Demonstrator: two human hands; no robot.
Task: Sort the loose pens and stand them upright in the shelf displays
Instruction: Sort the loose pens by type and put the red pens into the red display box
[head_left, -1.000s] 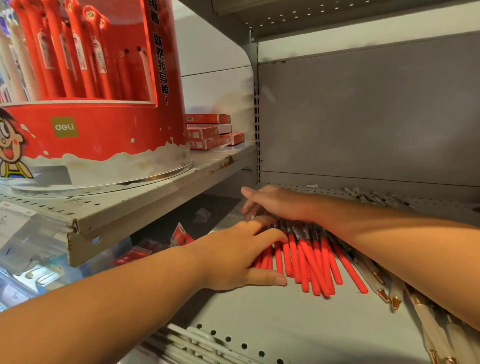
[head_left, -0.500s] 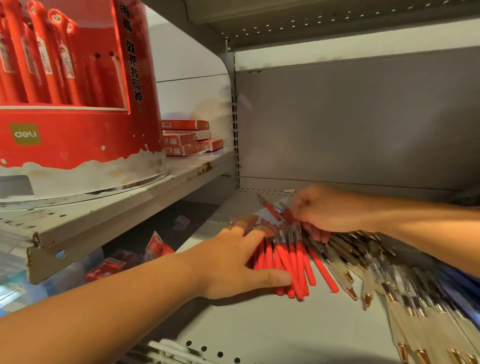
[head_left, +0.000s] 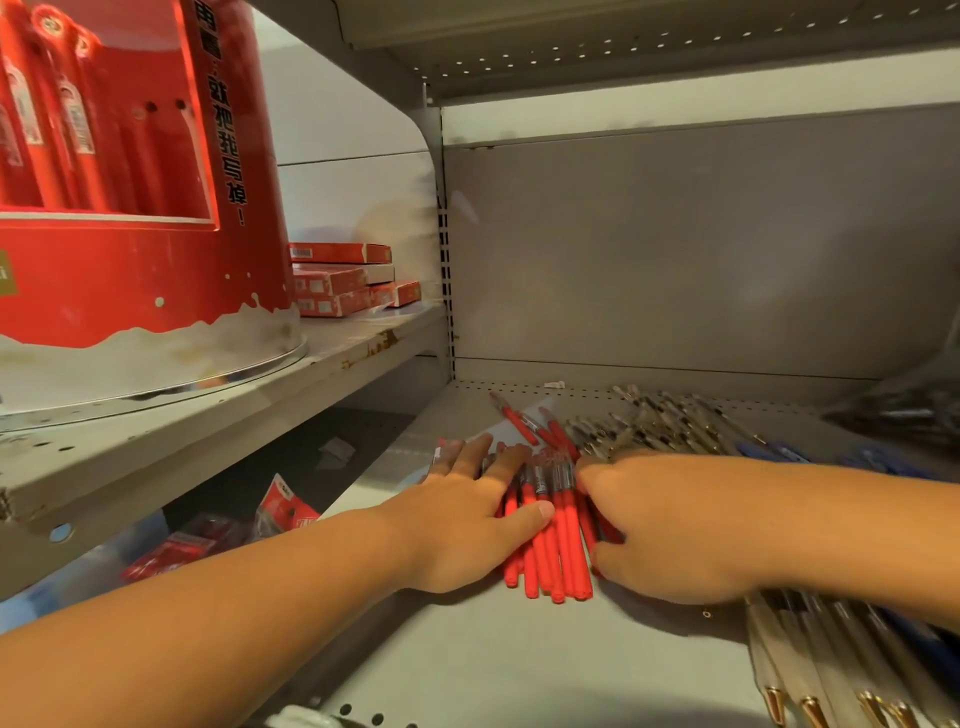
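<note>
The left hand (head_left: 467, 519) and right hand (head_left: 670, 530) are squeezing a row of red pens (head_left: 558, 551) between them. The pens are lying flat on the shelf (head_left: 519, 670), none of them standing in the red display drum (head_left: 130, 208) on the higher shelf to the left.

The likely trouble is that these round barrels are only being pressed, so they could roll or fan apart on a lift. The clear pens (head_left: 670, 421) just behind could get swept into the bundle. The right forearm is hanging over the pale gold-tipped pens (head_left: 841, 675) and could nudge them toward the shelf edge. Two stray red pens (head_left: 519, 421) could also be left behind.

The left hand is lying released, with straight fingers on the bundle's left side and the thumb crossing the barrels. The right hand is curving its index finger and thumb against the other side (the remaining fingers are hidden). I cannot tell whether it is grasping the pens or only pushing them.
</note>
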